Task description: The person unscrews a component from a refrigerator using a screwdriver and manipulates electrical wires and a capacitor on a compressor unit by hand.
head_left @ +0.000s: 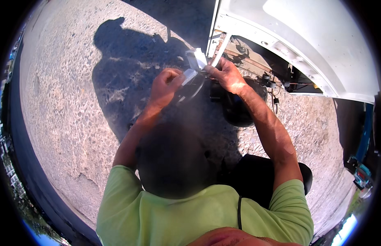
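Head view, left hand grip closed around a dark curved part, right hand grip pinching a small white rectangular piece at twelve o'clock, white vehicle panel at one o'clock.

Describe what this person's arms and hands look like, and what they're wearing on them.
Both forearms are bare from the elbow down. The left hand and right hand wear no gloves, and no watch or wristband shows. Short light-green sleeves of a T-shirt end above the elbows. A thin dark cord hangs down the shirt front near the right shoulder.
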`<state>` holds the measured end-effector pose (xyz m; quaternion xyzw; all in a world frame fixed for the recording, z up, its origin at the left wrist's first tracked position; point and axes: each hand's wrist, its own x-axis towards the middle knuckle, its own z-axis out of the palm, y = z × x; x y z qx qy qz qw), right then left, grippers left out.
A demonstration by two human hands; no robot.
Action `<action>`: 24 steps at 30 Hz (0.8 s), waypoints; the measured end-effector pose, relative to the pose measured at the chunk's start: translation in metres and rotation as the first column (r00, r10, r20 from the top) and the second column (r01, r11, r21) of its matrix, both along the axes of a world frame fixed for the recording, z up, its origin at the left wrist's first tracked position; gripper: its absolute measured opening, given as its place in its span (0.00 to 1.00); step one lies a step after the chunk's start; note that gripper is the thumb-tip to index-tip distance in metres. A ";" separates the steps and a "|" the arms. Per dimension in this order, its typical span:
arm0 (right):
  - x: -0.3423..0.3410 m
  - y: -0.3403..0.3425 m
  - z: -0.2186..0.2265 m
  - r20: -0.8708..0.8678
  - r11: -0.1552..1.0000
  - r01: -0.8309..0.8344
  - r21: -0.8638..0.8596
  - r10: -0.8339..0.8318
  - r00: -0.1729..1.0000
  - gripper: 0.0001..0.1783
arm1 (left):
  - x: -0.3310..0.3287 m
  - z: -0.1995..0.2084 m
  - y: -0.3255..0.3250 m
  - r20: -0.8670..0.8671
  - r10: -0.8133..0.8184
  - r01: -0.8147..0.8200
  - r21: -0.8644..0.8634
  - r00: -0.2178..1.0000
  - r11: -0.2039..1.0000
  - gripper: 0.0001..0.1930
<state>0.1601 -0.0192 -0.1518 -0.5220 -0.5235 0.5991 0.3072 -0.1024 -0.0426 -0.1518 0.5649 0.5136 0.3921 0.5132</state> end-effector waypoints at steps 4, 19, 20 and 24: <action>0.004 -0.001 0.010 0.049 0.999 -0.046 -0.028 0.047 0.998 0.14 | -0.011 0.035 0.028 -0.371 -0.132 0.180 0.096 0.919 0.979 0.20; 0.011 0.000 0.010 -0.035 0.993 -0.097 -0.061 0.095 0.995 0.15 | 0.022 0.073 0.104 -0.639 -0.527 0.698 0.022 0.560 0.716 0.23; 0.009 -0.001 0.009 -0.056 0.994 -0.090 -0.058 0.087 0.995 0.15 | 0.020 0.068 0.104 -0.622 -0.517 0.684 0.043 0.589 0.728 0.23; 0.002 -0.004 -0.002 -0.065 1.000 -0.004 0.006 0.004 0.998 0.14 | 0.025 0.075 0.088 -0.648 -0.409 0.524 -0.017 0.643 0.851 0.23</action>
